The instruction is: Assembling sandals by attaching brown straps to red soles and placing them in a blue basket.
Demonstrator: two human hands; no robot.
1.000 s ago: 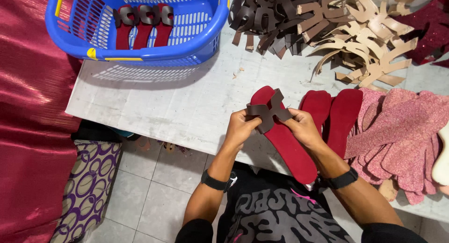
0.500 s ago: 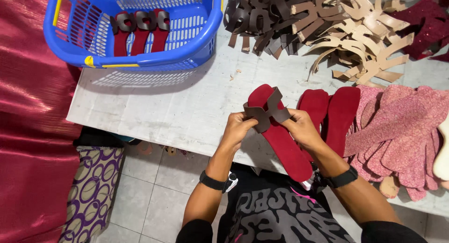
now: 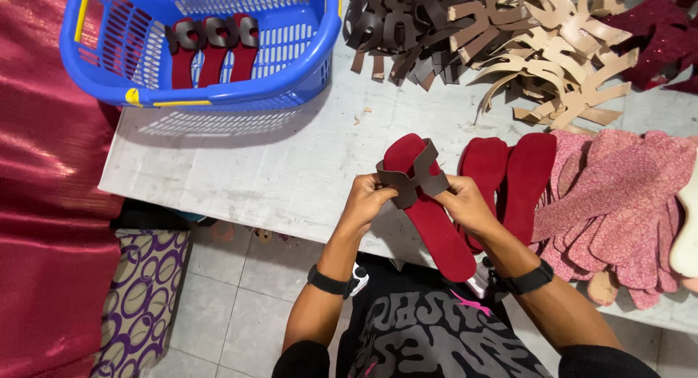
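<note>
This is a small sandal-making workshop. A pale worktable (image 3: 240,174) holds heaps of cut brown and tan straps (image 3: 480,36), stacked red insoles (image 3: 509,171) and pink sole pieces (image 3: 618,203), while a blue plastic basket (image 3: 305,65) contains strapped insoles (image 3: 211,47).

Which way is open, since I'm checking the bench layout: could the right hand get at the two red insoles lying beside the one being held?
Probably yes. The right hand grips the dark strap piece on the held red insole, and the two red insoles lie flat right beside it with nothing on top; it would have to let go first.
</note>
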